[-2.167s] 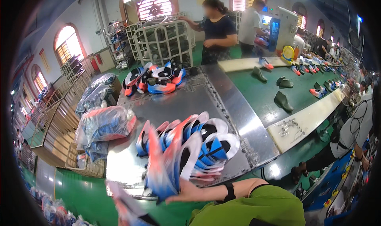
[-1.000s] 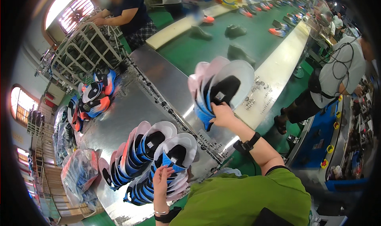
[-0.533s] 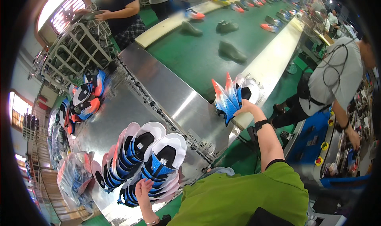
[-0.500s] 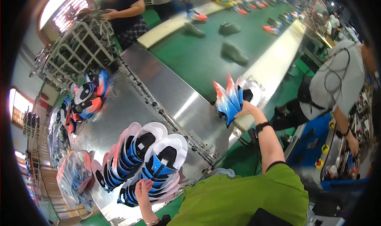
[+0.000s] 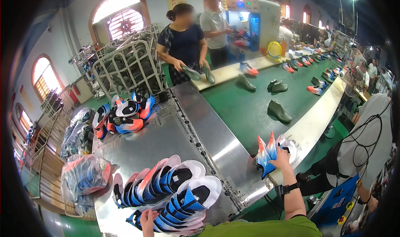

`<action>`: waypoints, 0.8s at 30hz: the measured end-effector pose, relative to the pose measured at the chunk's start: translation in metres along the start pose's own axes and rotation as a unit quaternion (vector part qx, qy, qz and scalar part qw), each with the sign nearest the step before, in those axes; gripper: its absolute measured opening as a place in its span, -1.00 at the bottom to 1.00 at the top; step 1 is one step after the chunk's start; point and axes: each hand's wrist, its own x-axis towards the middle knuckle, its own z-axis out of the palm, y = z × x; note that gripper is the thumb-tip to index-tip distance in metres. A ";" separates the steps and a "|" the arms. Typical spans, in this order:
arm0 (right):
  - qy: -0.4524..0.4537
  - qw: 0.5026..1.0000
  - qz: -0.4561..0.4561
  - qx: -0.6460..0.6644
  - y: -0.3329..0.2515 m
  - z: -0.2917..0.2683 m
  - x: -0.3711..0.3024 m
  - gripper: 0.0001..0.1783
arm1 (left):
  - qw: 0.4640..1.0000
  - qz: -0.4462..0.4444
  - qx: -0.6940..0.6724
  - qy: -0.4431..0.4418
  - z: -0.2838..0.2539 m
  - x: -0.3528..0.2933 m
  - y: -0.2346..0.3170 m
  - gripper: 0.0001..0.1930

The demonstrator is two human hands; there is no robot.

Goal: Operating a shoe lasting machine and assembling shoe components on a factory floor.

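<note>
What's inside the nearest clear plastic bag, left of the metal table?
Through the clear plastic bag, orange-red and blue pieces show, apparently shoe uppers. Glare and folds blur their outlines; whatever lies deeper is covered, so I can't count them.

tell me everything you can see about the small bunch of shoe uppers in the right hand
The bunch of blue, white and coral shoe uppers is nested together and looks like thin, flexible fabric. Blue bodies fade through white to two upright, pointed coral tips; rounded white parts and black lining show at its right. The bare right hand holds it at the near end of the long cream-coloured ledge; whether it rests there is unclear.
</note>
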 end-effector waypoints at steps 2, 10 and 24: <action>-0.020 0.993 -0.116 0.025 -0.030 0.004 -0.019 -0.11 | 0.998 0.001 0.031 -0.061 -0.024 0.016 -0.014 -0.34; -0.229 0.875 -0.374 0.204 -0.191 0.078 -0.176 -0.33 | 0.927 0.052 0.360 0.093 -0.117 0.064 -0.082 -0.49; -0.255 0.867 -0.211 0.374 -0.250 0.141 -0.232 -0.60 | 0.832 0.234 0.501 0.048 -0.117 0.104 -0.100 -0.36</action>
